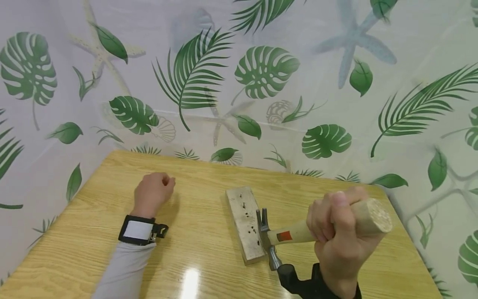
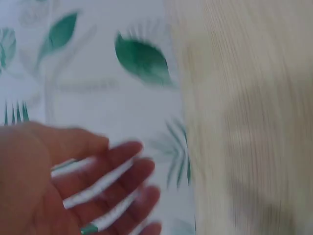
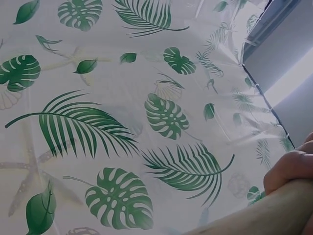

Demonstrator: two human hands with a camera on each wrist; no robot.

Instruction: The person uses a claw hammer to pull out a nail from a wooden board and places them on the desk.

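Hammer gripped in right hand, lower right; left hand empty, loosely relaxed. Probably nailing; next needs hammer squared over block. Hammer-block contact unclear.

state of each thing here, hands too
wood block: flat on the table
nails: in the block, some sticking up
hammer: held, head by block's right edge, contact unclear
left hand: empty, fingers loosely bent
right hand: gripping the hammer
left wrist strap: worn
printed sheet: hanging behind the table
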